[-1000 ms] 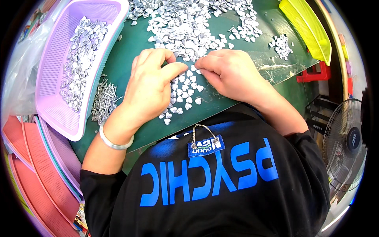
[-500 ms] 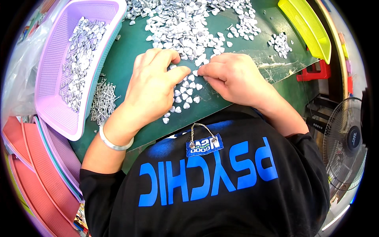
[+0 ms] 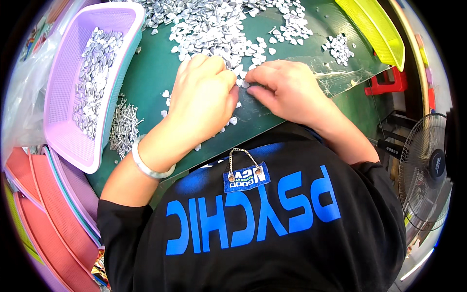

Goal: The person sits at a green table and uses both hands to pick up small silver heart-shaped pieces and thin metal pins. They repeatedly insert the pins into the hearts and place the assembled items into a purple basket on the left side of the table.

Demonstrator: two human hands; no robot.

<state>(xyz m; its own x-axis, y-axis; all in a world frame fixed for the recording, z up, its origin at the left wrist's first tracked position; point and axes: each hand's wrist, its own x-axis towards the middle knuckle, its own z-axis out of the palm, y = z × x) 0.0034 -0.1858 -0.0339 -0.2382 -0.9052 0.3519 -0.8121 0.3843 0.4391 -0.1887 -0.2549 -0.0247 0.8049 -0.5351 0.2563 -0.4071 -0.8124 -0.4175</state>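
Note:
Small silver heart-shaped pieces (image 3: 209,29) lie heaped on the green table beyond my hands. My left hand (image 3: 204,95), a pale bangle (image 3: 146,158) at its wrist, is closed with curled fingers at the heap's near edge; what is inside them is hidden. Facing it, my right hand (image 3: 289,90) bends thumb and forefinger into a loose pinch. One silver heart (image 3: 245,84) sits right at those fingertips; whether it is gripped I cannot tell. Several loose hearts (image 3: 233,120) show around my left hand, which covers others.
At left a purple basket (image 3: 61,107) holds more hearts, beside a pile of small metal pins (image 3: 125,124). A smaller heart pile (image 3: 339,50) lies near a yellow-green basket (image 3: 379,34). A red stool (image 3: 389,82) and a fan (image 3: 428,170) stand at right; stacked baskets (image 3: 53,228) at lower left.
My left hand has shifted right and now covers most of the loose hearts before me, uncovering a few on its left. My right hand stays near its place. The whole view has shifted slightly.

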